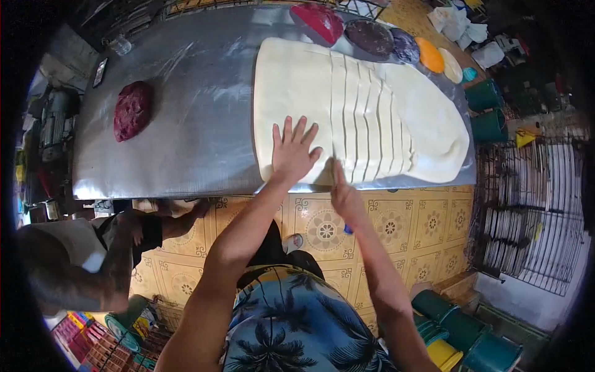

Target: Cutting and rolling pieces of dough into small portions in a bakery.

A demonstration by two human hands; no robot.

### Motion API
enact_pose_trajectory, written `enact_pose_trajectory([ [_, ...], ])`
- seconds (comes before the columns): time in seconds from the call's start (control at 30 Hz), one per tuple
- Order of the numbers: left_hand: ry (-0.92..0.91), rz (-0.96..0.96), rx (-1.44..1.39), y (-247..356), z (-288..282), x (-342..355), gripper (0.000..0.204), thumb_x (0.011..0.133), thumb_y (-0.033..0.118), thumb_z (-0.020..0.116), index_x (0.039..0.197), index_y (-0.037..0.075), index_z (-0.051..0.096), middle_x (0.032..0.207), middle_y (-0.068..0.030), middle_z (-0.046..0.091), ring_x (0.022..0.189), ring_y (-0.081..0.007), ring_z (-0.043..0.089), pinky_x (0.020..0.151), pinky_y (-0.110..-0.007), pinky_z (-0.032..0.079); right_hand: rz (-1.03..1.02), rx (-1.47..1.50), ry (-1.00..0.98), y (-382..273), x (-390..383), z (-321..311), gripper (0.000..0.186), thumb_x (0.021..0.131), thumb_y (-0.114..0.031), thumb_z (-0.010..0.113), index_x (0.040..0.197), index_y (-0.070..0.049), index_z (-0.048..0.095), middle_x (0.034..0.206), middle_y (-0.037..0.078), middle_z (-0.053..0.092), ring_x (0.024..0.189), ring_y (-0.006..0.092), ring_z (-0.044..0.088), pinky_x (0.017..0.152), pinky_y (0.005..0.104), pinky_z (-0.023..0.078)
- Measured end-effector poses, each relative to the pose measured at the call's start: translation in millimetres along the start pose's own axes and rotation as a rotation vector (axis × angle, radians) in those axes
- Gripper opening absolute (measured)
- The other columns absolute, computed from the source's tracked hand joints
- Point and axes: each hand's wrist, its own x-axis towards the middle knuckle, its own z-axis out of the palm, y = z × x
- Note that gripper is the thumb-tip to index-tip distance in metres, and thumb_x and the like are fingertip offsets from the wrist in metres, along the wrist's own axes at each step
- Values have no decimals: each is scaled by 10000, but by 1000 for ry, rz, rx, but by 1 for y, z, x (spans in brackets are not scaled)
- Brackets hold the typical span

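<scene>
A wide, pale, dough-like slab lies on the grey metal-topped table. Several long cuts divide its middle into narrow strips; its right part is an uncut, rounded flap. Flat on the uncut left part rests my left hand, fingers spread and pointing away from me. My right hand, at the near edge, is closed around a knife; a blue handle end shows below the fist. The blade, partly hidden, meets the slab just right of my left hand.
A dark red lump sits on the table's left, near a phone. Coloured lumps, including magenta and orange, line the far edge. Another person is at left. Racks and green bins stand right.
</scene>
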Motion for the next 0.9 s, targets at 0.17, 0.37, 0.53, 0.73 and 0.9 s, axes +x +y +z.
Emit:
enact_pose_trajectory([
  [0.17, -25, -12, -26, -2, -12, 1, 681, 1032, 575, 408, 1628, 257, 322, 1720, -67, 217, 1590, -390, 90, 1254, -626, 6, 78, 34, -61, -6, -118, 19, 819, 947, -104, 543, 1656, -191, 143, 713, 293, 649, 658, 483, 641, 609, 581, 487],
  [0.37, -77, -3, 57, -30, -19, -15, 737, 1012, 642, 411, 1631, 254, 314, 1715, -119, 204, 1581, -431, 80, 1235, -673, 25, 173, 178, 36, -25, -124, -10, 762, 991, -120, 528, 1654, -182, 157, 774, 308, 661, 687, 485, 652, 626, 568, 499],
  [0.53, 128, 55, -41, -36, -11, -17, 707, 978, 594, 524, 1576, 229, 431, 1683, -141, 278, 1557, -457, 160, 1218, -701, 80, 67, 224, 140, -35, 59, -34, 786, 991, -103, 537, 1661, -233, 147, 790, 277, 674, 710, 468, 667, 677, 545, 519],
  [0.73, -80, 6, -218, -40, -23, -6, 707, 930, 567, 610, 1547, 249, 473, 1662, -131, 320, 1547, -446, 200, 1199, -707, 158, 91, -142, 35, -66, 312, -96, 728, 989, -203, 498, 1647, -237, 190, 977, 322, 707, 912, 479, 702, 833, 577, 544],
  [0.9, 35, 25, -189, -43, -20, -5, 679, 940, 567, 601, 1531, 251, 492, 1629, -144, 360, 1535, -452, 235, 1185, -702, 192, 120, -141, -144, -86, 424, -107, 746, 959, -193, 508, 1644, -193, 212, 1197, 306, 685, 1002, 453, 707, 904, 535, 549],
])
